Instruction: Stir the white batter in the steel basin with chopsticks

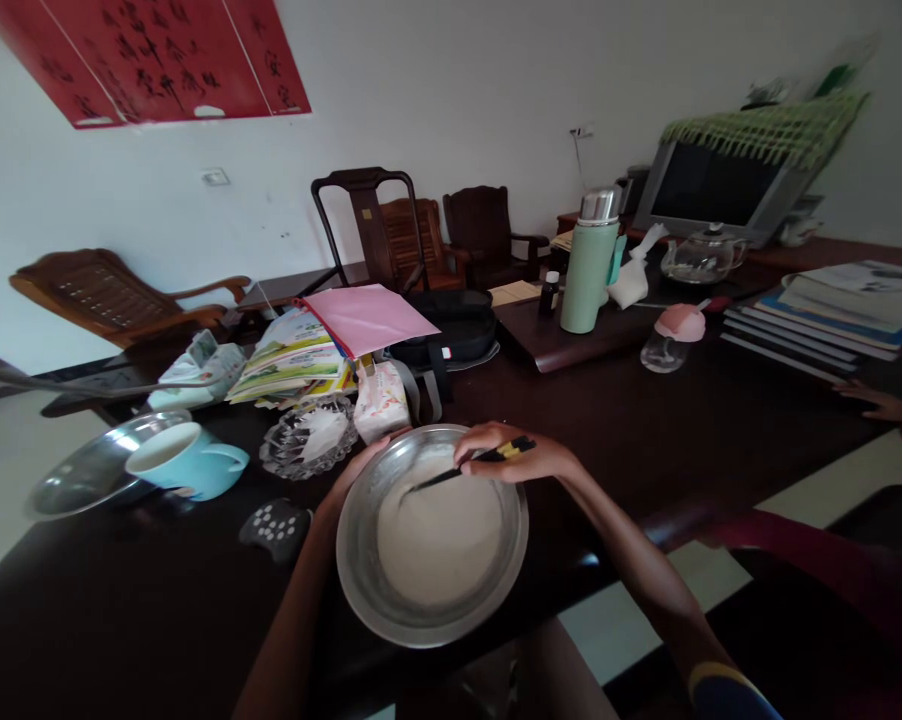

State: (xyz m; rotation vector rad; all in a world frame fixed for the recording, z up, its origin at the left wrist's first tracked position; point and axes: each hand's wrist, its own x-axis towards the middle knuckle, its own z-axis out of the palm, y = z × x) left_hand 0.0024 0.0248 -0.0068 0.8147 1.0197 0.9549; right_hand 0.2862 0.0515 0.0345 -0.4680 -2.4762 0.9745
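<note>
**Stirring Sticks in a Big Bowl**

A metal bowl (356, 535) is right in front of the person, by the near edge of the dark table (691, 430). Inside is a runny, creamy white mix (443, 545). The right hand (539, 462) is pinched around thin black sticks with gold bits (451, 477) (they look like chopsticks). The sticks lean down to the left, and their tips are in the mix.

The left hand (355, 470) touches the outside of the bowl on its far left side. Some of its fingers are hidden behind the rim, so I cannot tell how wide they are.

To the left of the bowl is a dark thing with pale dots (277, 528). Past it are a glass dish (277, 458) and a blue cup (205, 468), with a shiny metal basin (68, 488) behind the cup. A flowery tissue pack (381, 402) is just past the bowl.

Over on the right stand a green flask (589, 275) and a little jar with a pink top (676, 330). Another person's hand (875, 403) lies by the far right edge, near a pile of books (803, 340).
</note>
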